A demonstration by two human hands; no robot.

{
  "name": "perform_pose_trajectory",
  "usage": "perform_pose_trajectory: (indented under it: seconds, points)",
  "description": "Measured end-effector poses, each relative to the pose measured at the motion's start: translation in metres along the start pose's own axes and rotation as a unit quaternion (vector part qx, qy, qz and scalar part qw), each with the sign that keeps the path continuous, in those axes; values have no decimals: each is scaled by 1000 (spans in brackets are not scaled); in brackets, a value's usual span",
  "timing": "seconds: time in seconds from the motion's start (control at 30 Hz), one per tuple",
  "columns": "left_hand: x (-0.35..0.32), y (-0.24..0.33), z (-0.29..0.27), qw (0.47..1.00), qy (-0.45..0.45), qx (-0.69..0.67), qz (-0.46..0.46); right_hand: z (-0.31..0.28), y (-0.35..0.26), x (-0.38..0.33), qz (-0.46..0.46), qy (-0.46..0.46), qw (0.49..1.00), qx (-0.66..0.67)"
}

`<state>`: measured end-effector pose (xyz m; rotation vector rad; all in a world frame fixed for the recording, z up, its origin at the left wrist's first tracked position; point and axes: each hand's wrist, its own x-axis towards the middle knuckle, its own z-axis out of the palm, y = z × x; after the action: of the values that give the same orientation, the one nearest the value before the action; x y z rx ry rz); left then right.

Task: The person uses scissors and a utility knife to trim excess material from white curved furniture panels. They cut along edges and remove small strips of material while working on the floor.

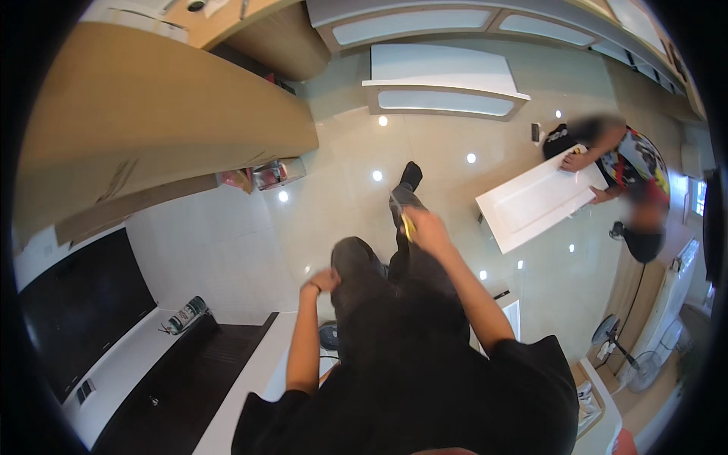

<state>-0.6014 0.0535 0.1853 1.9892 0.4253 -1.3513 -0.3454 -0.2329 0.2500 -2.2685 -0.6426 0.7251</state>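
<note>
Slim yellow-handled grey tool (409, 227) in bare right hand (428, 230), over dark-trousered right leg (413, 265)
Right fingers clamped on handle; bare left hand (327, 280) beside dark left knee (355, 254), fingers can't tell; best keep grip firm, tip clear of leg

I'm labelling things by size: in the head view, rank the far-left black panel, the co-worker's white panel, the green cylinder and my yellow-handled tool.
1. Black panel
2. White panel
3. Green cylinder
4. Yellow-handled tool, partly hidden by the right hand
</note>
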Motion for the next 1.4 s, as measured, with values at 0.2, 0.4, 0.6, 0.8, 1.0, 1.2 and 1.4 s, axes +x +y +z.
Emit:
perform_pose_trajectory:
  seconds: [0.2,0.4,0.6,0.8,1.0,1.2,1.4]
  points:
    - [283,57,-252,862,416,-278,83,80,107,279,144,-45,942,299]
    - [512,105,-407,872,397,-271,93,161,174,408,132,-69,910,388]
    - [596,122,-421,831,251,-447,217,196,195,435,131,-50,877,459]
    - [574,110,-430,852,182,-425,247,186,204,462,91,-83,879,460]
    - [606,106,-453,847,75,-434,298,184,211,486,39,-62,919,386]
    - [652,97,-477,866,70,-343,357,196,218,503,45,-24,908,416]
    - [654,103,-472,871,120,-342,331,199,225,507,28,-16,917,398]
